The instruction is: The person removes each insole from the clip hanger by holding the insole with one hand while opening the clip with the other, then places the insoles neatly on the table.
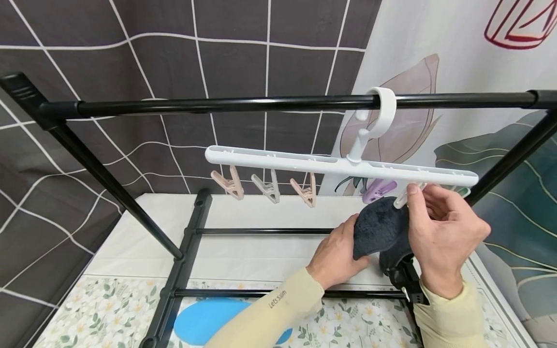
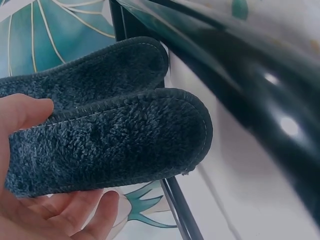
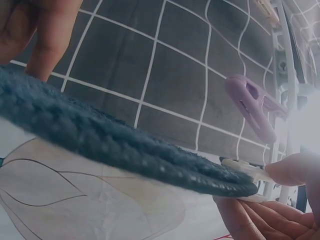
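Note:
My left hand point(image 1: 339, 253) holds a dark fuzzy insole point(image 1: 378, 227), thumb on one side and fingers on the other. At its upper end my right hand point(image 1: 448, 232) pinches a white clip point(image 1: 401, 199); in the right wrist view the clip's two sides straddle the insole's tip. A second dark insole point(image 2: 110, 70) shows behind the first in the left wrist view. The clip belongs to a white hanger point(image 1: 278, 162), which also carries a purple clip point(image 1: 378, 190), two pinkish clips point(image 1: 229, 182) and a grey clip point(image 1: 267, 187).
The hanger's hook point(image 1: 387, 113) goes over the black rail point(image 1: 239, 104) of a rack. Lower crossbars point(image 1: 261, 231) run beneath my hands. A flat blue piece point(image 1: 209, 319) lies on the floral cloth point(image 1: 113, 309). A dark checked curtain point(image 1: 230, 67) hangs behind.

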Demonstrator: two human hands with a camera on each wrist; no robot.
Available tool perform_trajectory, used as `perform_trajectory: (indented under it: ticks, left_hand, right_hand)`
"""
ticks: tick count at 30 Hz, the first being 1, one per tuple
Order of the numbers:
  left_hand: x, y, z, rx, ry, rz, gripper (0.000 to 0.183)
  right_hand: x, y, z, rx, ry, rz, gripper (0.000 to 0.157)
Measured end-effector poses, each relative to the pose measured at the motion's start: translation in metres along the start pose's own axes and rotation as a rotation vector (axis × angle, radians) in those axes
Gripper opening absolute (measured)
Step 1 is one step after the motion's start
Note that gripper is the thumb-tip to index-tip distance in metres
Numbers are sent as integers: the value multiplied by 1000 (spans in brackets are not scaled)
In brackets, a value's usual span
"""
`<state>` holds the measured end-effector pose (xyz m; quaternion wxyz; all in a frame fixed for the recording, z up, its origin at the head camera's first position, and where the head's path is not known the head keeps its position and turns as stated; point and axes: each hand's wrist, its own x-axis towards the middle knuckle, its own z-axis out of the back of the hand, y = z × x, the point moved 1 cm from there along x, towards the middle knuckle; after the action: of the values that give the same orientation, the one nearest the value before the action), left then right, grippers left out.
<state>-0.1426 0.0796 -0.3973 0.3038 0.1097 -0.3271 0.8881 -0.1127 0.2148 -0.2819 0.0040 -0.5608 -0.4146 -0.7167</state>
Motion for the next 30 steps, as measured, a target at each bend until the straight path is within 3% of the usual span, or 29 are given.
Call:
perform_trajectory:
  ticks: [11, 25, 30]
  left_hand:
    - [3, 7, 11, 79, 36, 27, 90]
    - [2, 17, 20, 110, 34, 13, 87]
    - [0, 18, 23, 88, 65, 19, 87]
  right_hand:
    - [0, 0, 0, 10, -11, -2, 15]
    - [-1, 0, -1, 5, -8, 4, 17]
    - [0, 1, 0, 12, -8, 9, 17]
